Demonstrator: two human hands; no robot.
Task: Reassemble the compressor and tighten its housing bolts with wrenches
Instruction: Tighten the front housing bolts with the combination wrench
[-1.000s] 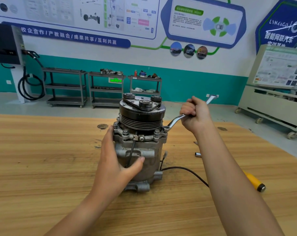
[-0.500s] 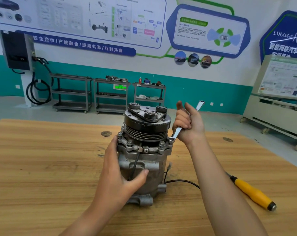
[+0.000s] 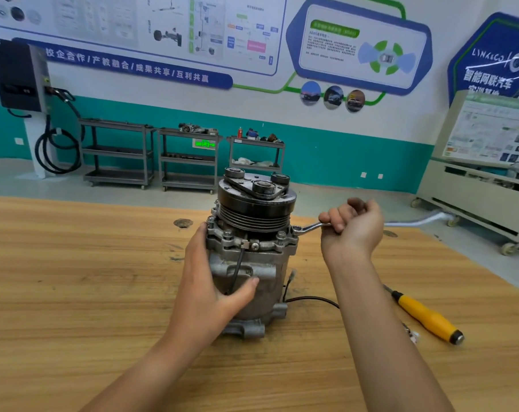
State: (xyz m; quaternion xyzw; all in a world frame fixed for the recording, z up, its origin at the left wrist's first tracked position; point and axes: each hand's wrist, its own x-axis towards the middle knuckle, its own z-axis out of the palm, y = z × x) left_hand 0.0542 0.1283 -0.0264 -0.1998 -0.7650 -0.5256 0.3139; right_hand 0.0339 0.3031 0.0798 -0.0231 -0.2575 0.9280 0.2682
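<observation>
I'm watching the compressor (image 3: 264, 281) standing upright on the table (image 3: 74, 278). My left grip (image 3: 210, 281) is wrapping its housing from 9 o'clock, with the thumb lying across the front. My right grip (image 3: 353, 230) is clenching the ring wrench (image 3: 308, 227), whose ring is sitting on the flange bolt (image 3: 296, 231) at the compressor's 3 o'clock, just beside the fist. A yellow screwdriver (image 3: 427, 316) is lying at 4 o'clock.
</observation>
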